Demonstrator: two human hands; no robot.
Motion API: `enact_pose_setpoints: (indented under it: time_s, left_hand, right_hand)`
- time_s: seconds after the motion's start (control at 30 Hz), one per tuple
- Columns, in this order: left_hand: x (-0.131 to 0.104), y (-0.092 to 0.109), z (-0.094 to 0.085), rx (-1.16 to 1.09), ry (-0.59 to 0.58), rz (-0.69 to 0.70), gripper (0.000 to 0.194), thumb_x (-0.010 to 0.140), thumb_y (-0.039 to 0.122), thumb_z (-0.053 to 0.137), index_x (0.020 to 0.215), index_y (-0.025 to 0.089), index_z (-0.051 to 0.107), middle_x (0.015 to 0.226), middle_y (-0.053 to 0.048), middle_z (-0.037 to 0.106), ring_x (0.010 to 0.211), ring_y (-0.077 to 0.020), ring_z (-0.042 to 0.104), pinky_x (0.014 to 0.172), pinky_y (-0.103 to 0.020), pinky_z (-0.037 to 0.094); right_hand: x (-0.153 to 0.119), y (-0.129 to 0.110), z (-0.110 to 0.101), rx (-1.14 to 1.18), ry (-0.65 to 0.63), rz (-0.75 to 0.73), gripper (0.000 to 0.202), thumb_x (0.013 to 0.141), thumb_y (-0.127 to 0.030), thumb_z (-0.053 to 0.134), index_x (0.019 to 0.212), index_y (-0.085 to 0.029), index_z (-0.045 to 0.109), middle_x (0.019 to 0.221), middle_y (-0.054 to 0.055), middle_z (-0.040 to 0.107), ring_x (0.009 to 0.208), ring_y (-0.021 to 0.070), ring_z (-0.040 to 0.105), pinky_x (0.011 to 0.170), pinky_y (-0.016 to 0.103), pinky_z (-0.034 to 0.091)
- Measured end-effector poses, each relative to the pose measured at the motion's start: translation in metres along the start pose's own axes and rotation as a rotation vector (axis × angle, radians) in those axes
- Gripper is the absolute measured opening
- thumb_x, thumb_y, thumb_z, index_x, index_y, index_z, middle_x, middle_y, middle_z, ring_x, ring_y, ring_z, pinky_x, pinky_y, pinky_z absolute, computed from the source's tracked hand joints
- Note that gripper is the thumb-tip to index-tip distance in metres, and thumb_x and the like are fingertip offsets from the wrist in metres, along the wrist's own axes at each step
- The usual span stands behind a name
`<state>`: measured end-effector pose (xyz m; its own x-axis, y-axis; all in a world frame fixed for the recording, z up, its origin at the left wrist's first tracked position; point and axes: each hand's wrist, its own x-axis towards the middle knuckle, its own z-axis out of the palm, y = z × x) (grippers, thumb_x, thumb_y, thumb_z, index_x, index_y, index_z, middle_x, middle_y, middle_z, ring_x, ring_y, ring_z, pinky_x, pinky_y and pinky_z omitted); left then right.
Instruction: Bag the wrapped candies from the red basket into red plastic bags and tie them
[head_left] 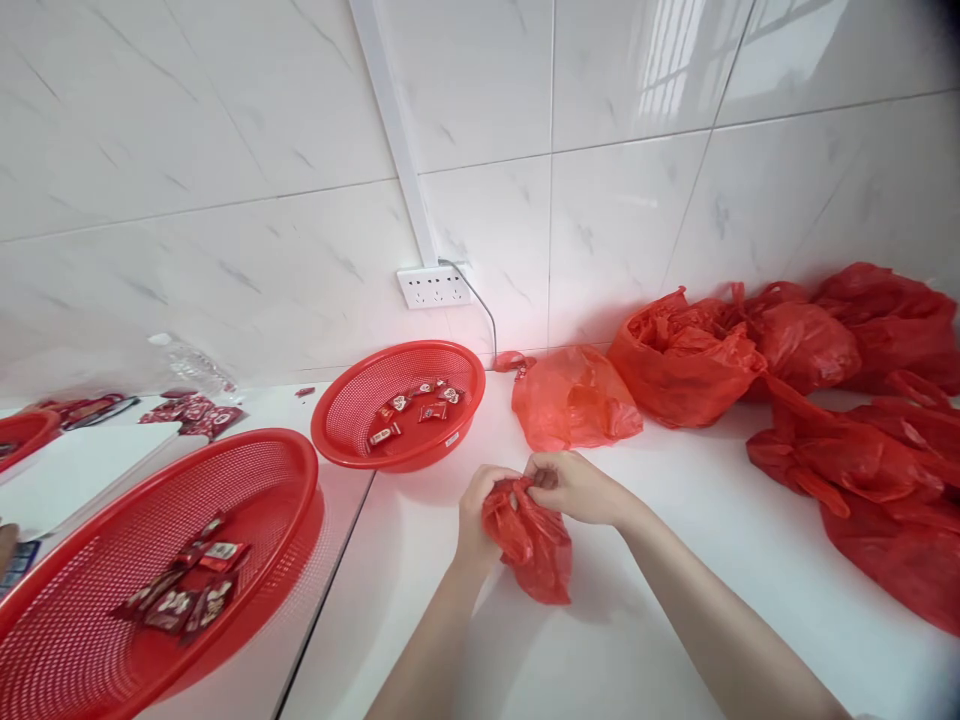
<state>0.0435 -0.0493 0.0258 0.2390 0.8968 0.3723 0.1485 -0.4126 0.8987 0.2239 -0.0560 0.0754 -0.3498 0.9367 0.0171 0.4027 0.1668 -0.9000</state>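
Left hand [478,515] grasps the red bag [541,560], right hand [574,487] pinching its gathered top — over the counter [675,600], well off its back edge. Firm left, gentle right fingertips should avoid tears. Elbow room shows toward the piled bags [686,385] — mind the basket [420,462] beyond, leftward.

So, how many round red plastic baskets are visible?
3: large basket, front left; smaller basket, below the white wall socket; third basket, cut off at the left edge. Others may be out of frame.
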Motion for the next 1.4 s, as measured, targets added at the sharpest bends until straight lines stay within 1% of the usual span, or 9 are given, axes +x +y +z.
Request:
enact_pose_setpoints:
  time_s: [0.2,0.33,0.47,0.6,0.73,1.0,1.1,1.23,1.4]
  left_hand:
    - [0.004,-0.001,-0.001,-0.251,-0.187,-0.188,0.020,0.081,0.030,0.064,0.097,0.019,0.067,0.092,-0.006,0.067,0.084,-0.0197,0.062,0.079,-0.031,0.047]
    - [0.009,0.002,-0.008,-0.463,-0.083,-0.301,0.021,0.069,0.029,0.072,0.087,0.019,0.068,0.085,-0.004,0.069,0.078,-0.0197,0.063,0.076,-0.032,0.048]
    - [0.008,0.007,-0.015,-0.569,-0.096,-0.358,0.025,0.068,0.036,0.073,0.084,0.019,0.065,0.076,-0.003,0.067,0.069,-0.0186,0.062,0.067,-0.031,0.048]
    - [0.003,0.008,-0.022,-0.600,-0.139,-0.368,0.031,0.070,0.047,0.073,0.085,0.021,0.063,0.071,-0.002,0.065,0.062,-0.0172,0.060,0.061,-0.030,0.047]
    - [0.003,0.014,-0.026,-0.549,-0.177,-0.429,0.033,0.071,0.044,0.074,0.088,0.017,0.068,0.068,-0.003,0.064,0.059,-0.0171,0.059,0.060,-0.031,0.048]
    - [0.018,0.010,-0.040,-0.308,-0.014,-0.121,0.038,0.085,0.052,0.058,0.073,0.018,0.069,0.127,-0.010,0.062,0.119,-0.0271,0.053,0.106,-0.041,0.036]
    - [0.022,-0.001,-0.043,-0.324,0.034,-0.138,0.038,0.086,0.050,0.057,0.065,0.018,0.062,0.128,-0.010,0.062,0.122,-0.0270,0.052,0.107,-0.042,0.035]
    - [0.022,-0.015,-0.034,-0.513,0.088,-0.273,0.036,0.085,0.048,0.059,0.067,0.018,0.059,0.118,-0.010,0.067,0.115,-0.0250,0.058,0.100,-0.041,0.042]
    - [0.024,-0.029,-0.025,-0.489,0.206,-0.490,0.034,0.071,0.049,0.072,0.071,0.015,0.064,0.092,-0.008,0.071,0.084,-0.0195,0.065,0.077,-0.031,0.048]
  right_hand:
    - [0.004,0.002,0.012,-0.356,0.282,-0.138,0.018,0.074,-0.008,0.047,0.084,-0.020,0.054,0.082,0.003,0.062,0.076,0.0171,0.056,0.068,0.028,0.039]
    - [0.007,-0.002,0.018,0.123,0.288,-0.167,0.010,0.076,-0.013,0.048,0.081,-0.021,0.050,0.081,0.001,0.058,0.079,0.0162,0.056,0.075,0.030,0.042]
    - [0.008,-0.007,0.016,0.790,0.085,0.016,0.017,0.073,-0.025,0.060,0.080,-0.020,0.046,0.067,-0.004,0.050,0.064,0.0118,0.051,0.064,0.025,0.040]
    - [0.006,-0.005,0.006,0.928,0.080,0.062,0.032,0.071,-0.032,0.070,0.081,-0.023,0.041,0.052,-0.012,0.028,0.045,0.0066,0.025,0.049,0.022,0.022]
    - [-0.003,-0.006,-0.013,0.691,0.055,-0.008,0.029,0.078,-0.037,0.067,0.088,-0.023,0.044,0.049,-0.013,0.026,0.044,0.0056,0.012,0.046,0.022,0.011]
    - [-0.023,-0.009,-0.047,0.245,0.248,0.071,0.018,0.080,-0.029,0.058,0.093,-0.023,0.046,0.054,-0.010,0.037,0.046,0.0073,0.025,0.045,0.021,0.019]
    - [-0.025,0.003,-0.059,0.123,0.398,0.131,0.017,0.079,-0.027,0.055,0.093,-0.024,0.046,0.054,-0.010,0.036,0.046,0.0081,0.026,0.045,0.021,0.021]
    - [-0.026,0.013,-0.066,-0.258,0.305,0.297,0.012,0.083,-0.025,0.047,0.094,-0.024,0.052,0.057,-0.006,0.045,0.050,0.0121,0.039,0.048,0.023,0.028]
    - [-0.019,0.016,-0.055,-0.723,0.314,0.360,0.027,0.093,-0.029,0.039,0.104,-0.017,0.060,0.106,0.014,0.065,0.101,0.0278,0.059,0.084,0.039,0.042]
